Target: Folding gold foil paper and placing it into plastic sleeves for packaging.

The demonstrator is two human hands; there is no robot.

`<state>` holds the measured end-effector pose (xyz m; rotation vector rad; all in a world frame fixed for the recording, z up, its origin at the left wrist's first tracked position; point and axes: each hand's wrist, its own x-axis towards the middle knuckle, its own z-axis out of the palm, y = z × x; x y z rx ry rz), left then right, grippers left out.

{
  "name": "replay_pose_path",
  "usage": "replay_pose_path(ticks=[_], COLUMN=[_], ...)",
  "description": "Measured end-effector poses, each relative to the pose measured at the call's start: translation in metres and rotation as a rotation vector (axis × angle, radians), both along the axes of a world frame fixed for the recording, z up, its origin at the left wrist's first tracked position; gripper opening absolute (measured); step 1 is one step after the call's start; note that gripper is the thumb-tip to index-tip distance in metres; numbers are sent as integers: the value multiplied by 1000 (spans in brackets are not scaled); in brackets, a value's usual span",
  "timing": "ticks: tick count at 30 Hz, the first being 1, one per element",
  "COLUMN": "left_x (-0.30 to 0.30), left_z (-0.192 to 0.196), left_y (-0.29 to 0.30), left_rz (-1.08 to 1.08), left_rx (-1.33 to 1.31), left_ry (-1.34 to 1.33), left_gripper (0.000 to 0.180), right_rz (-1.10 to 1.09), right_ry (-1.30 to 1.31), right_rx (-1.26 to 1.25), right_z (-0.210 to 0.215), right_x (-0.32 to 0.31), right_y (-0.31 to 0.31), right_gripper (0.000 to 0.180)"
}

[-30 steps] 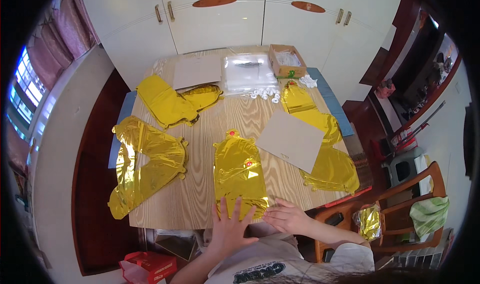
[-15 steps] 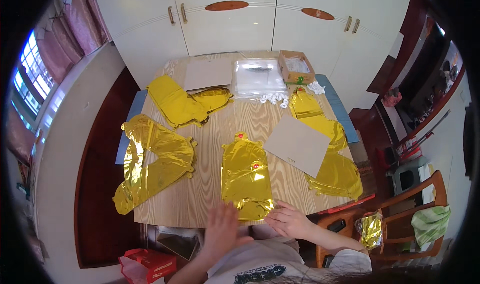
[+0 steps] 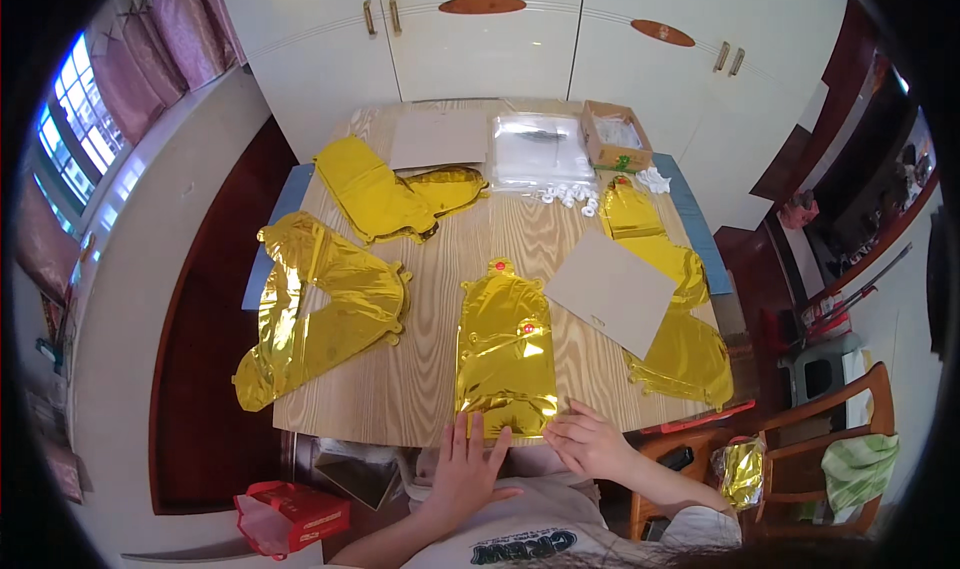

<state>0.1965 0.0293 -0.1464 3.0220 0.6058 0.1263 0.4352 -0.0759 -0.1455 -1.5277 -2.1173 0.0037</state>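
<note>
A flat gold foil balloon (image 3: 505, 364) lies on the wooden table in front of me, with one red dot on its top tab and another on its body. My left hand (image 3: 465, 474) is open with spread fingers, and its fingertips rest at the foil's near left edge. At the near right corner my right hand (image 3: 592, 445) has its fingers bent together and seems to pinch the foil's edge; the exact grip is partly hidden. Right of this balloon, a beige cardboard sheet (image 3: 612, 294) lies over more gold foil (image 3: 685, 354).
More gold foil balloons lie at the left (image 3: 370, 294) and far left (image 3: 360, 189). Along the back are a cardboard sheet (image 3: 438, 137), clear plastic bags (image 3: 540, 154), several white rings (image 3: 572, 199) and an open box (image 3: 617, 141). A red bag (image 3: 292, 519) and a wooden chair (image 3: 880, 399) stand beside the table.
My left hand has drawn back and spread its fingers at the foil's near edge. My right hand stays by the near right corner. The whole view has shifted slightly.
</note>
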Motion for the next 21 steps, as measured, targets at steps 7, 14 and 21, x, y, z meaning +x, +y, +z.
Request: replay_pose_path(ticks=[7,14,21], left_x=[0,6,5], left_z=[4,14,12], left_y=[0,-2,-2], left_rz=[21,34,39], left_rx=[35,29,24], left_ry=[11,40,41], left_gripper=[93,91,94], right_rz=[-88,-79,-193], right_ry=[-53,-106,-156], right_rx=[102,80,33], right_z=[8,15,1], right_x=[0,-1,3], right_y=[1,9,21], right_gripper=[22,16,30])
